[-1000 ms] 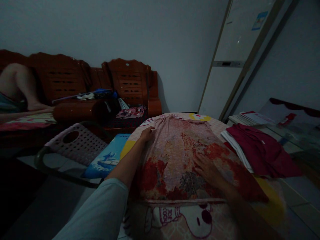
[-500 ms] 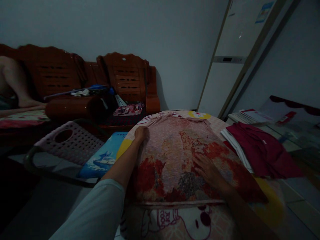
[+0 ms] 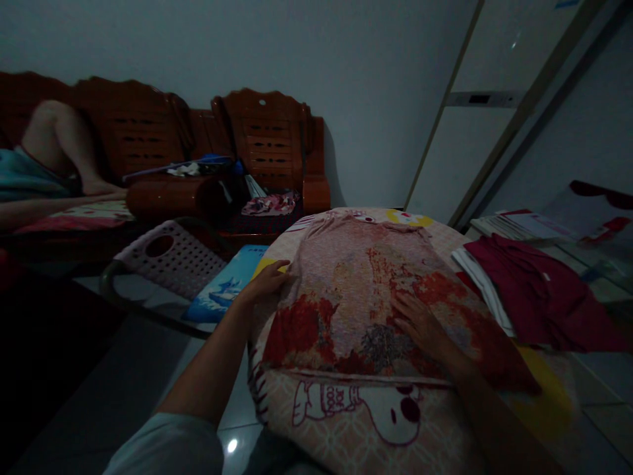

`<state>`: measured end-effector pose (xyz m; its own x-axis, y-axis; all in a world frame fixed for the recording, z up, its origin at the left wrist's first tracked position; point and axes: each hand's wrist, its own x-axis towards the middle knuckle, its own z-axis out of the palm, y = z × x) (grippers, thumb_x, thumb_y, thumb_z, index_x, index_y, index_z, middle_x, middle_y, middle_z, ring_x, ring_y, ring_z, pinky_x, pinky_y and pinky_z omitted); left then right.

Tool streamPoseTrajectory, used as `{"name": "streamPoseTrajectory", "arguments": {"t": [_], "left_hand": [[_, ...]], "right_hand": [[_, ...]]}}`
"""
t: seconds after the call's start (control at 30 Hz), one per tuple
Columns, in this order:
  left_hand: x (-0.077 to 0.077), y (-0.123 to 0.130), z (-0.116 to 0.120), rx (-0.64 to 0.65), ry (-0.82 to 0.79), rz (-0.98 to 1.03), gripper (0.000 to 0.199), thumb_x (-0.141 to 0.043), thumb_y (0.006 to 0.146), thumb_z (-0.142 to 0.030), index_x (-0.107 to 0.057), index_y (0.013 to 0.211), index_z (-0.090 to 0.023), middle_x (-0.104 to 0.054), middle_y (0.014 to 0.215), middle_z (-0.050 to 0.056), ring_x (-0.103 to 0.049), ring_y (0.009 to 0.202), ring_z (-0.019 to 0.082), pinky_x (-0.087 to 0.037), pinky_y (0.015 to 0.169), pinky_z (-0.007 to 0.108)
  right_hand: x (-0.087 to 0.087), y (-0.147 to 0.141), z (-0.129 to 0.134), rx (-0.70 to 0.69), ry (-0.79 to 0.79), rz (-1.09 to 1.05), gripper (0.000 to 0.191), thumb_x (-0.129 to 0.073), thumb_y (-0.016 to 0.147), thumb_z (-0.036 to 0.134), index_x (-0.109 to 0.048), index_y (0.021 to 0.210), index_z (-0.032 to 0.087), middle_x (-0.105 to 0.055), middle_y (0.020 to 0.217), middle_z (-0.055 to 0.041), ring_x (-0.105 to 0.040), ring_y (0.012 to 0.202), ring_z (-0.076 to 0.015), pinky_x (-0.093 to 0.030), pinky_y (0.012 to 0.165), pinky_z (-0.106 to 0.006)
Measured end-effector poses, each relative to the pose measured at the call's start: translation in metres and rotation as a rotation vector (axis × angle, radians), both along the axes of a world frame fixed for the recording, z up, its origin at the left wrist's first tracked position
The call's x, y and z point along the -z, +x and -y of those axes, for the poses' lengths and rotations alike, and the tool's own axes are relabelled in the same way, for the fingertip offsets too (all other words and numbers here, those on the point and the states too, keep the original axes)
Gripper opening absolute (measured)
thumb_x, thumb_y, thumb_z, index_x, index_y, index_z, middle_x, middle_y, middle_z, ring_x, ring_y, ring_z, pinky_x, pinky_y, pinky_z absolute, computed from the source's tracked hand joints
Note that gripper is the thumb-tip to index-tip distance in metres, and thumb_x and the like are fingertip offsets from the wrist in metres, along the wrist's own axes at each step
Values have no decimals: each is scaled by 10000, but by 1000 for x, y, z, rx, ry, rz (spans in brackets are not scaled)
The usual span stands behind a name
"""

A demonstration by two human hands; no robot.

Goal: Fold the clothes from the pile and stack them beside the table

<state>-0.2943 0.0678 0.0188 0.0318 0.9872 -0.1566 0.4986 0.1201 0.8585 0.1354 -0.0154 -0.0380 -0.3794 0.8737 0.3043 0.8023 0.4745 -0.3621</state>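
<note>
A pink short-sleeved shirt with red and grey patterning (image 3: pixel 356 297) lies spread on the cartoon-print cloth (image 3: pixel 341 429) of a rounded table, its hem towards me. My right hand (image 3: pixel 420 323) rests flat on the shirt's right half, fingers apart and holding nothing. At the shirt's left edge is my left hand (image 3: pixel 270 280), its fingers stretched out towards the fabric; whether the fingertips touch it I cannot tell. Beyond the shirt's right side lie folded maroon clothes (image 3: pixel 539 290) on top of a folded white garment (image 3: pixel 487 290).
A woven chair (image 3: pixel 173 260) with a blue picture-printed bag or cushion (image 3: pixel 225 284) stands left of the table. Behind is a wooden sofa (image 3: pixel 267 145), where another person's bent leg (image 3: pixel 69 142) shows. A tall white cabinet-like unit (image 3: pixel 465 152) and papers (image 3: pixel 529 224) are at the right.
My left hand has let go of the shirt's left edge and moved slightly outward and nearer, fingers now stretched. My right hand stays flat on the shirt. The view has shifted left.
</note>
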Motion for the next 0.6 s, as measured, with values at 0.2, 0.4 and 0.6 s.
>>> {"name": "streamPoseTrajectory", "arguments": {"t": [0.2, 0.4, 0.6], "left_hand": [[-7, 0, 54, 227, -84, 121, 1032, -709, 700, -418, -184, 1553, -169, -722, 1027, 87, -685, 885, 238, -535, 715, 298], [-22, -16, 60, 275, 10, -369, 711, -695, 684, -334, -549, 1372, -231, -734, 876, 29, -690, 819, 238, -517, 713, 274], [-43, 42, 34, 266, 379, -678, 547, -579, 845, -356, -540, 1356, -165, -620, 1299, 143, -573, 1207, 302, -420, 1044, 388]], "right_hand": [[0, 1, -2, -11, 8, -2, 448, -457, 962, 392, -558, 1372, 243, -479, 1479, -115, -416, 1379, -286, -346, 1124, -540], [2, -2, -1, 0, 36, 22, 451, -455, 964, 369, -540, 1385, 234, -470, 1484, -121, -395, 1393, -283, -341, 1127, -540], [-5, -15, 5, 29, 56, 132, 480, -493, 954, 386, -515, 1405, 225, -419, 1519, -136, -359, 1413, -311, -313, 1136, -562]]}}
